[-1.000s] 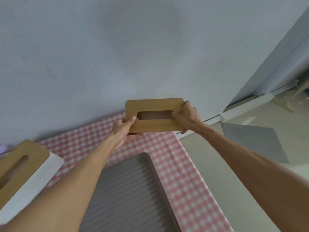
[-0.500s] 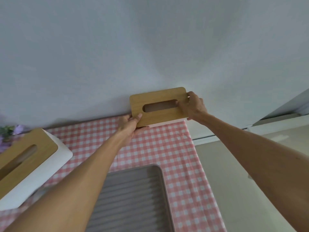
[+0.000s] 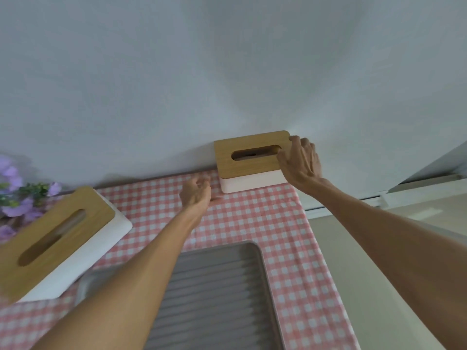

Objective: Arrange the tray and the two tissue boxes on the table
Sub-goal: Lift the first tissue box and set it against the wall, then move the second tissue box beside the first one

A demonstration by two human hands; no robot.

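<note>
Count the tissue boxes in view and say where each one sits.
2. One tissue box stands at the table's far right corner against the wall, the right hand on it. The other tissue box lies angled at the left, beside the tray.

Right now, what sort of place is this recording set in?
Probably a home, maybe a dining corner: a table with a pink checked tablecloth pushed against a plain white wall, two wood-lidded tissue boxes, and purple flowers.

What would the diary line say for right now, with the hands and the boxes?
far tissue box: on table by wall | right hand: on its lid end | left hand: off it, empty | near tissue box: untouched | tray: untouched
</note>
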